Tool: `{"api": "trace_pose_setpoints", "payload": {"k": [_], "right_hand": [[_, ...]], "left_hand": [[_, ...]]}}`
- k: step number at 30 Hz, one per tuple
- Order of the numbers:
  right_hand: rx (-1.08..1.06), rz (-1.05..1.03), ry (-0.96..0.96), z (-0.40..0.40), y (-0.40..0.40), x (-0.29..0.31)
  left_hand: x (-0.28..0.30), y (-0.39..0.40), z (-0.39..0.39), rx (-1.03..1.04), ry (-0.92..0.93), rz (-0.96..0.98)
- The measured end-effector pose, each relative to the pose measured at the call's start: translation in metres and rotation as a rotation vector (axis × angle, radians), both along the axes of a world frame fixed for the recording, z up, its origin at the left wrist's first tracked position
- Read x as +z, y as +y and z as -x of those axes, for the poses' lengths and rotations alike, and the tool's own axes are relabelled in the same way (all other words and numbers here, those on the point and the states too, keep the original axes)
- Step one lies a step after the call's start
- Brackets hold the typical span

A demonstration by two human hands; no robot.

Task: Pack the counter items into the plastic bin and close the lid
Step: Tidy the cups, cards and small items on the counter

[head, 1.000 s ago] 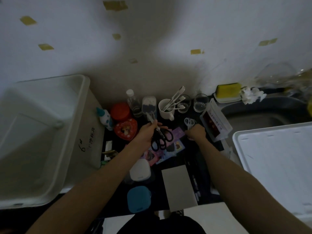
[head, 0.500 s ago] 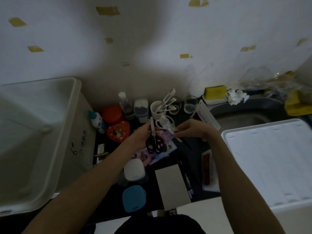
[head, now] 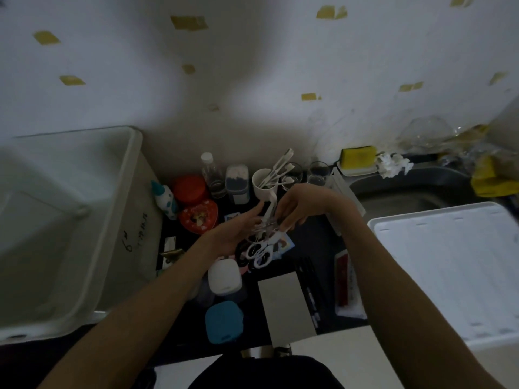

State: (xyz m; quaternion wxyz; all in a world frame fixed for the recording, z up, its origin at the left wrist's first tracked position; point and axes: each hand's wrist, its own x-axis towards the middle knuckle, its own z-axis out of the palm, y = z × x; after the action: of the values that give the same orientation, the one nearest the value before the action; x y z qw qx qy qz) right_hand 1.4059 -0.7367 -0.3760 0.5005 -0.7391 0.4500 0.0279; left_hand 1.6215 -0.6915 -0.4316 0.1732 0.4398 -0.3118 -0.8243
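White scissors (head: 259,252) now join black pair (left hand (head: 238,231)) — bunched.

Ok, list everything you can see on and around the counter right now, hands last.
plastic bin: 1, white, left, open
lid: 1, white, right
scissors: 2 pairs, black-handled and white-handled, held centre
mug: 1, white, back, holding utensils
heart tin: 1, red, left of hands
round tin: 1, red, behind heart tin
bottle: 1, clear, back
blue case: 1, front
white case: 1, front
sponge: 1, yellow, by sink
left hand: holds both scissors
right hand: fingers at scissors
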Motion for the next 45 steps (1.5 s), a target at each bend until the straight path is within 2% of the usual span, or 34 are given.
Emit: {"api": "trace_pose_setpoints", "payload": {"k": [6, 15, 20, 24, 30, 34, 38, 41, 42, 45], "right_hand": [[-0.017, 0.121, 0.024, 0.005, -0.005, 0.0], [0.051, 0.221, 0.066, 0.018, -0.012, 0.015], [0.198, 0.292, 0.174, 0.007, -0.016, 0.027], [0.216, 0.297, 0.25, -0.005, -0.021, 0.025], [-0.012, 0.384, 0.13, 0.002, -0.02, 0.019], [-0.273, 0.454, -0.002, 0.017, -0.017, 0.01], [-0.626, 0.213, -0.271, 0.028, -0.009, -0.002], [-0.975, 0.009, -0.474, 0.022, 0.006, -0.01], [-0.998, -0.061, -0.468, 0.018, 0.012, -0.013], [-0.856, -0.248, -0.434, 0.002, 0.033, -0.028]], "left_hand": [[0.005, 0.003, -0.006, -0.096, -0.047, 0.239], [0.004, -0.001, -0.004, -0.098, -0.113, 0.294], [0.009, 0.002, 0.003, -0.162, -0.179, 0.34], [0.013, 0.005, 0.009, -0.191, -0.186, 0.373], [0.012, 0.005, 0.006, -0.071, -0.109, 0.366], [0.011, 0.002, 0.0, -0.024, -0.102, 0.368], [0.011, 0.001, -0.004, -0.009, -0.088, 0.36], [0.009, 0.001, 0.0, 0.039, -0.061, 0.381], [0.009, 0.001, 0.002, 0.069, -0.041, 0.384], [0.006, -0.002, 0.01, 0.133, 0.01, 0.401]]}}
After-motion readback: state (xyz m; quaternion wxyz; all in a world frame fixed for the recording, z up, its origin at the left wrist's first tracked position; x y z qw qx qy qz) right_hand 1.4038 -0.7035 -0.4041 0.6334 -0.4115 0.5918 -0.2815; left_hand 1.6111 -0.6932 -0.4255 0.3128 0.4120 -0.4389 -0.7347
